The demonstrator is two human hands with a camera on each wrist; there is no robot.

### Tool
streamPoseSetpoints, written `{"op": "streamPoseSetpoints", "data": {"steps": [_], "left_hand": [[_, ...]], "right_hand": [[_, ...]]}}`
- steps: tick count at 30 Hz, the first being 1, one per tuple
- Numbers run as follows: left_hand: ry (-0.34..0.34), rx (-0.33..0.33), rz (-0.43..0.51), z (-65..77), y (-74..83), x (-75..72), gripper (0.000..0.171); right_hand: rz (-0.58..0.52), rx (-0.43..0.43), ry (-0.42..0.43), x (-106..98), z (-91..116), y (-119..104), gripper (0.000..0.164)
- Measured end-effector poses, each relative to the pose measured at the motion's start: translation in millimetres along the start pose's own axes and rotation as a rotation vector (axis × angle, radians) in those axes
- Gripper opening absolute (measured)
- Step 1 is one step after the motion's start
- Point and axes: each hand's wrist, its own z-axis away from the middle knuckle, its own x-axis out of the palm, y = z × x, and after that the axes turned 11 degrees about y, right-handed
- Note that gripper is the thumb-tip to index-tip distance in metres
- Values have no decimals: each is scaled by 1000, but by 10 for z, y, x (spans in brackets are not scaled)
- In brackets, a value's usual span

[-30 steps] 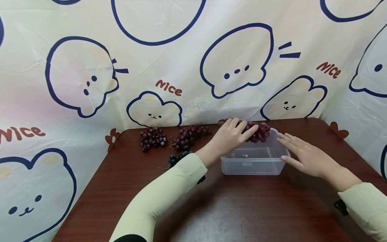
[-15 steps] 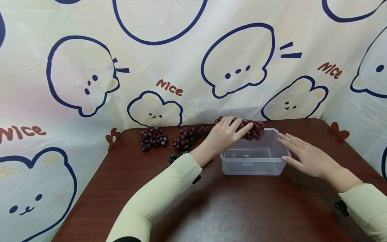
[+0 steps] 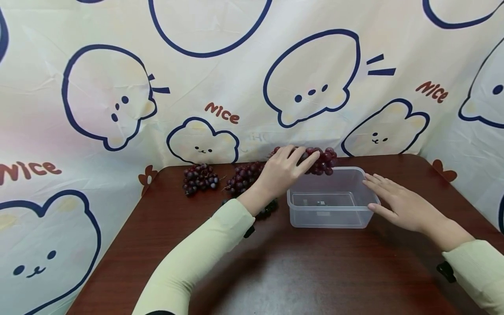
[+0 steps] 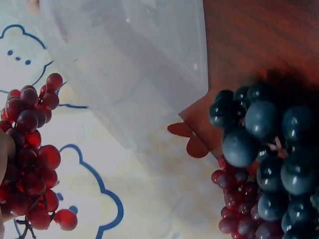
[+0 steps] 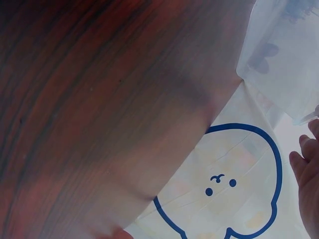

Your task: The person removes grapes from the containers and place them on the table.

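Observation:
My left hand (image 3: 281, 169) grips a bunch of red grapes (image 3: 324, 161) at the back, raised beside the far left corner of a clear plastic box (image 3: 328, 216). In the left wrist view the red grapes (image 4: 32, 169) hang at the left edge, with only bits of the fingers showing. The box's inside, seen from the head, holds no grapes. My right hand (image 3: 401, 202) lies with straight fingers against the box's right side, fingertips at the rim. In the right wrist view its fingers (image 5: 311, 154) show at the right edge, near the box wall (image 5: 284, 59).
Dark grapes (image 3: 198, 178) lie at the table's back left, with a reddish bunch (image 3: 244, 177) to their right. A blackish bunch (image 3: 267, 210) sits partly under my left forearm. A printed cloth (image 3: 252, 78) hangs right behind the brown table (image 3: 315, 271).
My left hand has moved left and slightly up with the red grapes, from over the box to its back left. The right hand stays at the box.

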Motion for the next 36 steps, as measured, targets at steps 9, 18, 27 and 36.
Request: {"op": "streamPoseSetpoints", "data": {"steps": [9, 18, 27, 36], "left_hand": [[20, -56, -10, 72, -173, -151, 30], [16, -117, 14, 209, -360, -265, 32], [38, -166, -7, 351, -524, -407, 31], [24, -199, -29, 542, -640, -568, 34]], "right_hand": [[2, 0, 6, -11, -3, -12, 68], [8, 4, 3, -4, 1, 8, 68], [2, 5, 6, -5, 1, 10, 68], [-3, 6, 7, 1, 9, 0, 68]]}}
